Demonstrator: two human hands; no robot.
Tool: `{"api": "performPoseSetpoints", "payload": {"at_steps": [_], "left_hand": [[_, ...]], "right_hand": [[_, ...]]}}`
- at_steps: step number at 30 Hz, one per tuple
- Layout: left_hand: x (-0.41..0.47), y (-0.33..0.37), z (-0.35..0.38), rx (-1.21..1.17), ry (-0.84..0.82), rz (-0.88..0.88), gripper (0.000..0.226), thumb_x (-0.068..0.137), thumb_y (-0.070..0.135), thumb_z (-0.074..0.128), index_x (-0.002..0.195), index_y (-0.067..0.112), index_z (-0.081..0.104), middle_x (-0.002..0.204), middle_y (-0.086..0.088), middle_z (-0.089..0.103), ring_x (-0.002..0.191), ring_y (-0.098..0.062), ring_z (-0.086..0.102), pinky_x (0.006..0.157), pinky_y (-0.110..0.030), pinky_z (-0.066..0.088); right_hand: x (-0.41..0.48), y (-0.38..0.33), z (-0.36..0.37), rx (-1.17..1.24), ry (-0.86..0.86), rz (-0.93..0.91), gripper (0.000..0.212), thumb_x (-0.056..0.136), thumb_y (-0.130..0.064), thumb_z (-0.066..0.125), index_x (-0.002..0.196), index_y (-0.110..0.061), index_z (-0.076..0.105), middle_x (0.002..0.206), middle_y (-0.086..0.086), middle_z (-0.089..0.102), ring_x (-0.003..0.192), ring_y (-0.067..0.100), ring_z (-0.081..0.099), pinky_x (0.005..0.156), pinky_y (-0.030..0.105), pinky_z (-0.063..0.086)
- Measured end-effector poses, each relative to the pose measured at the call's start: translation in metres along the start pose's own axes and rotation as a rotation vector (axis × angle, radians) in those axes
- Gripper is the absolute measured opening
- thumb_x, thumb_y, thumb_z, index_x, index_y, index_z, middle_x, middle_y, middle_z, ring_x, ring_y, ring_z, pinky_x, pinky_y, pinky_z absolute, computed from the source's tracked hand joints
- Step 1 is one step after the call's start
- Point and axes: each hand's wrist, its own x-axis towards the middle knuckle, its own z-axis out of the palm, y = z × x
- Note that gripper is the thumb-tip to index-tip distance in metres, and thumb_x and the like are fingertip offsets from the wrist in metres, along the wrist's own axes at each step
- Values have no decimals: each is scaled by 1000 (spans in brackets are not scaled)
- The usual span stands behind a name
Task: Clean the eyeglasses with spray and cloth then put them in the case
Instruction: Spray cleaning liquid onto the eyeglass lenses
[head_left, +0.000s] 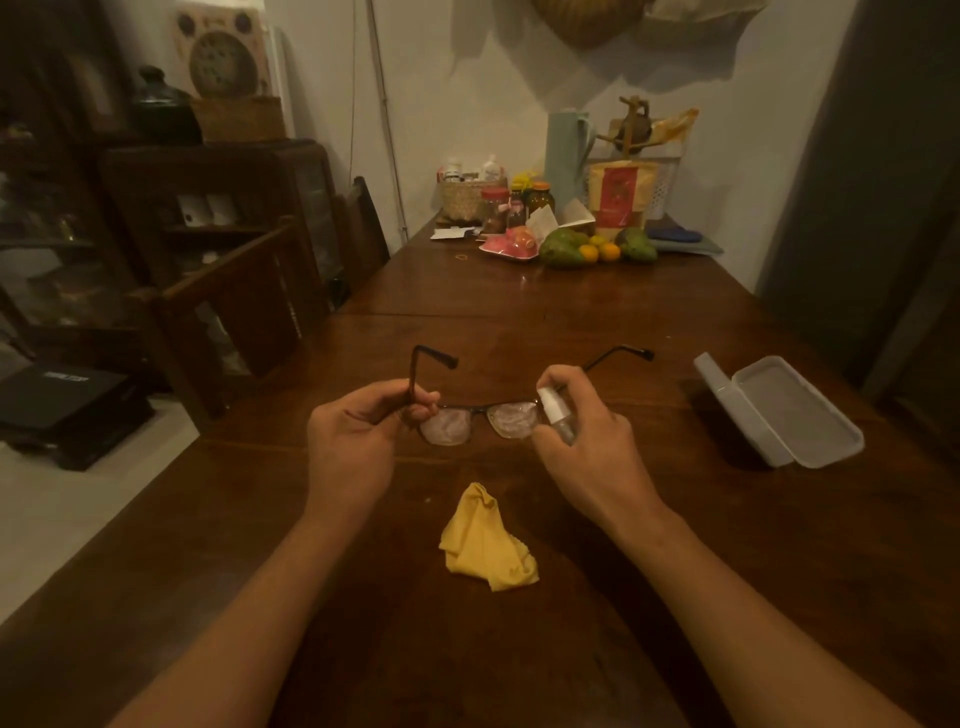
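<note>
Left hand (358, 436) pinches the eyeglasses (478, 423) at one hinge, above the table (519, 291) mid-frame. Right hand (582, 431) is curled round the spray bottle (556, 415), nozzle just beside a lens. Spray step, I'd say: aim square at each lens, mist lightly, hold the frame steady. Cloth (485, 540) lies at 6 o'clock of the glasses, open case (779, 410) at 3 o'clock near the table's right edge, with wood between for moving.

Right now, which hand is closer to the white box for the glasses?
Right. The right hand, holding the spray bottle, is left of the open case, apart from it; the left hand grips the eyeglasses farther left.
</note>
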Motion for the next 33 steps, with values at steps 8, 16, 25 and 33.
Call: {"api": "performPoseSetpoints", "payload": {"at_steps": [8, 16, 25, 33], "left_hand": [[-1, 0, 2, -42, 2, -30, 28, 82, -17, 60, 85, 8, 71, 86, -11, 74, 87, -17, 74, 74, -21, 57], [-2, -4, 7, -53, 5, -54, 29, 82, -15, 63, 80, 13, 72, 83, -9, 75, 87, -20, 75, 75, -25, 59], [-3, -10, 13, -59, 8, -54, 25, 79, -9, 70, 81, 16, 74, 82, -3, 77, 83, -17, 75, 70, -20, 56], [-6, -18, 18, -77, -41, -73, 29, 82, -2, 70, 84, 26, 76, 87, -3, 77, 88, -20, 74, 75, -30, 59]], "right_hand": [[0, 5, -4, -49, -30, -14, 47, 89, -22, 61, 116, -55, 41, 72, 0, 58, 47, 7, 47, 41, 20, 37], [0, -3, -2, -53, -36, -43, 53, 89, -20, 61, 119, -58, 38, 71, 0, 58, 45, 10, 50, 40, 20, 39], [-13, -20, 15, -47, -171, -107, 57, 86, -23, 60, 119, -64, 37, 75, 2, 60, 49, 16, 55, 40, 19, 39], [-9, -27, 19, -40, -139, -149, 48, 86, -23, 57, 111, -60, 39, 72, 0, 61, 56, 11, 59, 37, 17, 37]]}}
